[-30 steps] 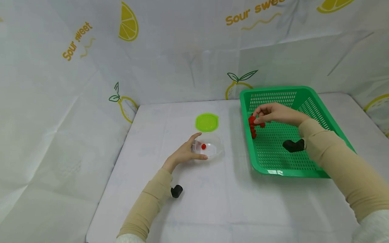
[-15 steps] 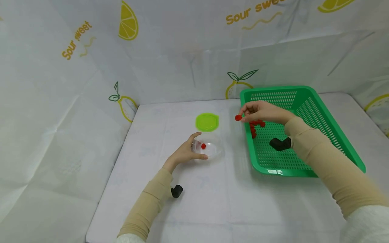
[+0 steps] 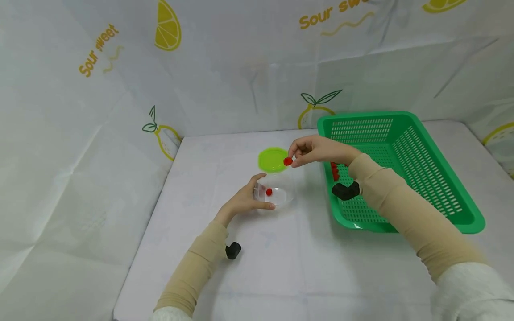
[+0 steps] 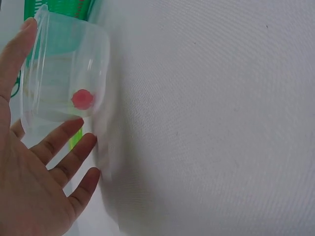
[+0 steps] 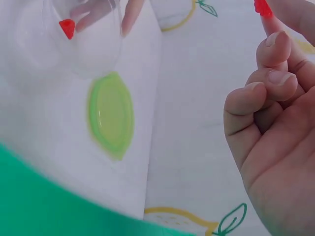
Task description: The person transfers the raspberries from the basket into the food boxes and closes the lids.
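Observation:
My left hand (image 3: 242, 200) holds a clear plastic bowl (image 3: 283, 196) on the table, thumb on one side and fingers on the other. One small red raspberry-like piece (image 4: 82, 99) lies on the bowl's bottom. Between thumb and forefinger, my right hand (image 3: 315, 150) pinches another red raspberry-like piece (image 3: 288, 161), whose bumpy surface shows in the right wrist view. That hand is in the air, up and to the right of the bowl; its other fingers are curled in. Behind the bowl, a lime-green lid (image 3: 271, 159) lies flat, partly overlapped by the held piece.
On the right stands a green perforated basket (image 3: 474, 223), with my right forearm across it. Several red pieces (image 3: 335, 171) lie along its left wall, partly hidden by the arm. White cloth with lemon prints (image 3: 241, 80) rises behind and left of the table.
My right hand has lifted one red piece out of the green basket and carried it left, over the basket's rim, towards the bowl. The left hand and bowl have stayed in place.

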{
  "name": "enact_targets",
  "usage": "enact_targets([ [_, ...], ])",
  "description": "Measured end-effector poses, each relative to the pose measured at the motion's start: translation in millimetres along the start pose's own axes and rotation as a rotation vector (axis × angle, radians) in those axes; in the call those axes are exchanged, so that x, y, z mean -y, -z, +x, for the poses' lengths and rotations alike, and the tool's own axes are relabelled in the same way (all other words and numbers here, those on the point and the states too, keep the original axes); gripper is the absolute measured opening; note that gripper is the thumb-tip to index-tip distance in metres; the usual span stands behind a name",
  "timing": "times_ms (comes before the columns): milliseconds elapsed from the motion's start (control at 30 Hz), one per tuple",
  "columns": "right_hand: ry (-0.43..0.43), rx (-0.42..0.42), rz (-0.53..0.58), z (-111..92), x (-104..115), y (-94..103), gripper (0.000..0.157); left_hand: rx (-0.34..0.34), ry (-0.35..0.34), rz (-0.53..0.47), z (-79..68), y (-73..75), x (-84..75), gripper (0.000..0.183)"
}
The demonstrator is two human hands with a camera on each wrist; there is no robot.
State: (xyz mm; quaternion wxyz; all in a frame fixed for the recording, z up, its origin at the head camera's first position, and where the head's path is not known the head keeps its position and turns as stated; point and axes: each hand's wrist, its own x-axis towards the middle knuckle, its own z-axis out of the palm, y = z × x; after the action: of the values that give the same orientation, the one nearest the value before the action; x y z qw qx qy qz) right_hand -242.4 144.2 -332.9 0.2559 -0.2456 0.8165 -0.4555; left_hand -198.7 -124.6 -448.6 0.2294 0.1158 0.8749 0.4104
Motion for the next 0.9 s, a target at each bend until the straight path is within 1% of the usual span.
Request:
enact_targets([
  [133, -0.016, 0.036, -0.038, 14.4, 2.9, -6.8, 0.026, 0.008, -0.006, 0.0, 0.5, 1.7, -1.6, 0.101],
  [467, -0.024, 0.117, -0.116, 47.6, -3.5, -19.7, 0.026, 0.017, -0.032, 0.007, 1.2, 4.3, -1.4, 0.1],
  [700, -0.053, 0.191, -0.124, 62.6, -11.1, -31.0, 0.022, 0.052, -0.035, 0.006, 1.8, 7.0, -4.5, 0.097],
  [900, -0.088, 0.22, -0.123, 69.9, -18.6, -34.8, 0.02, 0.052, -0.031, 0.038, 3.0, 9.5, -6.4, 0.096],
])
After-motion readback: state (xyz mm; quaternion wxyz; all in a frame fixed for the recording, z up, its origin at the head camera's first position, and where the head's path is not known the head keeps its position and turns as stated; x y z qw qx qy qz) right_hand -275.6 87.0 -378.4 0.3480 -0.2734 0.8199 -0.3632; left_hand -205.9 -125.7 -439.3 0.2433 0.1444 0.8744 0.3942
